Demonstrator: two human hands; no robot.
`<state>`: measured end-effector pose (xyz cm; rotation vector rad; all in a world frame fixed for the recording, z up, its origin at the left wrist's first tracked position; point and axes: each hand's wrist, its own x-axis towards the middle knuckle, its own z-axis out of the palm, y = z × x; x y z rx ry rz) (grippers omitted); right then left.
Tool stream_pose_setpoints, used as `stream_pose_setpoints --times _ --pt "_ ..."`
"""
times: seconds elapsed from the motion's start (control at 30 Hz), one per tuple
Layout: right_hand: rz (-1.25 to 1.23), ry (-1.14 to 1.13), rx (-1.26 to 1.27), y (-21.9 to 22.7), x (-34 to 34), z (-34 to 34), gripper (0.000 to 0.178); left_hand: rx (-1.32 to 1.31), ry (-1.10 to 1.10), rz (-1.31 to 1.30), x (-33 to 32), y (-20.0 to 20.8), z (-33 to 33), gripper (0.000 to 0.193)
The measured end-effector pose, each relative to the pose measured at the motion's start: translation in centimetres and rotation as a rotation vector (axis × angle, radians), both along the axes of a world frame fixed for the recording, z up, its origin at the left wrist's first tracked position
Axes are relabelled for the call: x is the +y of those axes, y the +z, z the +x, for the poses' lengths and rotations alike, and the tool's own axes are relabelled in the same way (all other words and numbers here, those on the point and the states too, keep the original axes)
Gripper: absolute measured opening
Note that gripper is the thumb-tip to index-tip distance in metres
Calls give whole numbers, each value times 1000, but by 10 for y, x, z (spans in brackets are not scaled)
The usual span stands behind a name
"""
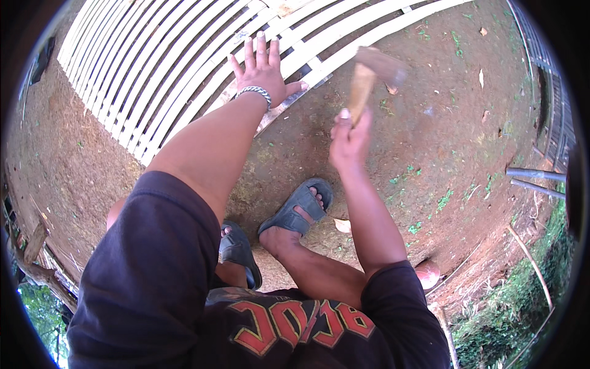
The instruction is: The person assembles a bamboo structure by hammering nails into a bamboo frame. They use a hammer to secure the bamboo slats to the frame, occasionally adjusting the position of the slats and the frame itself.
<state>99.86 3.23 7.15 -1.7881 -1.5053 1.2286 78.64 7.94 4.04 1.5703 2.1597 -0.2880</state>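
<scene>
My left hand [263, 75] lies with its fingers spread on a panel of pale, narrow wooden or bamboo slats [178, 67], near the panel's closest edge. A chain bracelet [255, 92] circles that wrist. To the right, my right hand [351, 142] is closed round the wooden handle of a hatchet [364, 83]. Its brown head is raised just beyond the panel's edge and is smeared by motion. Short cross-pieces [312, 60] show in the gaps between the slats.
Bare brown earth [442, 123] surrounds the panel, with dry leaves [342, 226] and small green weeds on it. My sandalled feet [298, 209] stand close to the panel. Two poles [534, 174] jut in at the right. A reddish round thing [428, 273] lies behind my right arm.
</scene>
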Motion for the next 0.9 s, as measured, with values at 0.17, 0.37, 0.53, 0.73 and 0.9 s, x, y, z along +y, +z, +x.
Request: stream_pose_setpoints --times 0.17,0.37,0.53,0.73,0.9 --pt "223 98 -145 -10 -18 -3 35 -21 7 16 0 0 2 129" --pt "-165 199 -238 -7 3 -7 37 14 7 31 -1 -3 -3 127" --pt "271 90 -24 -14 -14 -5 26 -1 3 42 -1 -4 2 130" --pt "-93 278 -368 -18 -6 -3 32 3 4 57 0 -5 0 130" --pt "97 106 -214 -14 -19 -1 33 -13 0 78 -3 -4 2 130"
